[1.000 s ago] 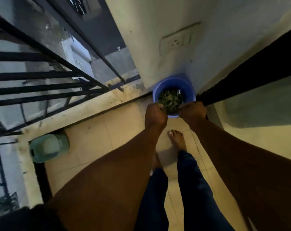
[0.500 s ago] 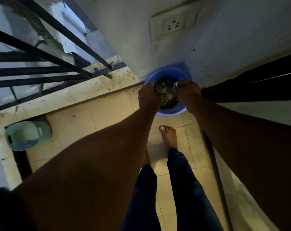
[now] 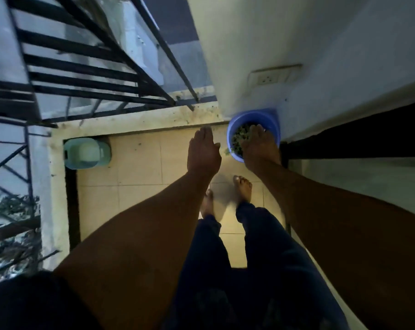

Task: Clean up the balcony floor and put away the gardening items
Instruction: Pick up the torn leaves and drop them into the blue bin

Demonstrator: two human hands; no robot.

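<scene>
A blue plastic tub [image 3: 268,120] stands on the tiled floor in the corner against the white wall, filled with green leaves [image 3: 240,136]. My right hand [image 3: 260,146] lies over the tub with fingers straight, reaching down onto the leaves. My left hand [image 3: 202,153] hovers flat and open to the left of the tub, above the floor tiles, holding nothing. A small green scrap [image 3: 226,151] shows just outside the tub's left rim.
A pale green container [image 3: 87,153] sits on the floor at the left, by the low balcony kerb [image 3: 130,121]. Black metal railings [image 3: 87,67] run behind the kerb. A wall socket [image 3: 269,78] is above the tub. My bare feet [image 3: 243,189] stand on the tiles.
Both hands held leaves together at the tub before. Now my left hand has pulled away to the left and opened flat, and my right hand lies spread over the leaves.
</scene>
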